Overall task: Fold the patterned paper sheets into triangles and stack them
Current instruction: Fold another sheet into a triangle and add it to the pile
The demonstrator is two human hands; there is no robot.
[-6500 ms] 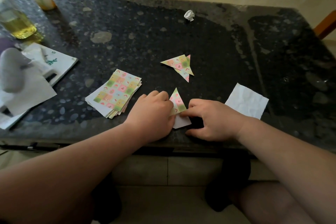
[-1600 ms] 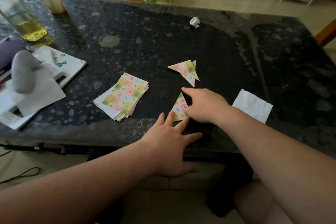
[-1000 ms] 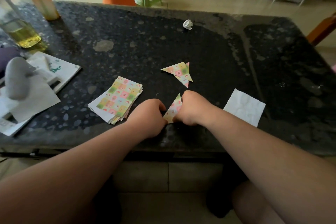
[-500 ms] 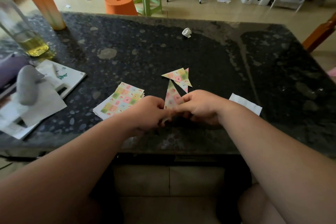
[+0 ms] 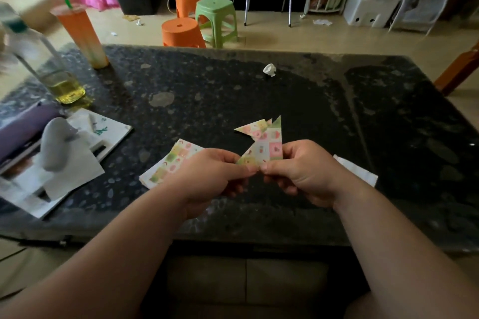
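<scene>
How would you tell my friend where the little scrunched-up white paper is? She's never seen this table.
Find the big dark speckled table. Look toward its far edge, a bit right of the middle, where the scrunched-up white paper sits alone on the bare top. It is the only balled-up thing on the table; the white sheet near the close edge, on the right, lies flat.

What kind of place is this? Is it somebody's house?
Probably a room in a home: a green plastic stool on the floor, an orange drink cup on the dark stone table, and a paper triangle held over it.
</scene>
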